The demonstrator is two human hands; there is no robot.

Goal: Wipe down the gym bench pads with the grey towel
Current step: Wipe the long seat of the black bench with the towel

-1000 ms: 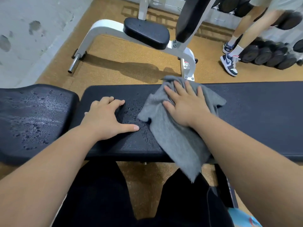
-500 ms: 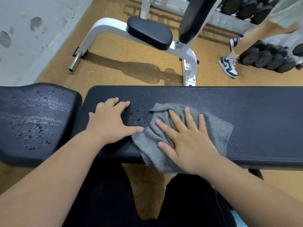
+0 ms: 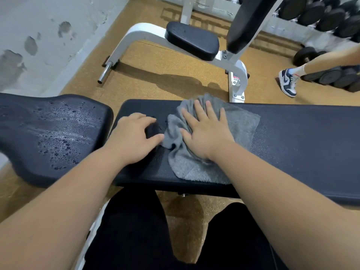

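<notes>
The right hand (image 3: 204, 133) lies flat on the towel (image 3: 241, 123), which is spread on the long pad (image 3: 302, 137). The left hand (image 3: 134, 137) rests on the same pad, just left of the towel. Further left sits the seat pad (image 3: 54, 133). Beyond both hands stands another bench (image 3: 191, 40). Far beyond the right hand, to its right, are dumbbells (image 3: 331, 16) and another person's shoe (image 3: 288, 80).

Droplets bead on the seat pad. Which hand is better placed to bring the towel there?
Right, probably: the right hand presses flat on the grey towel. The left hand is nearer the seat pad but bare, braced on the long pad.
</notes>
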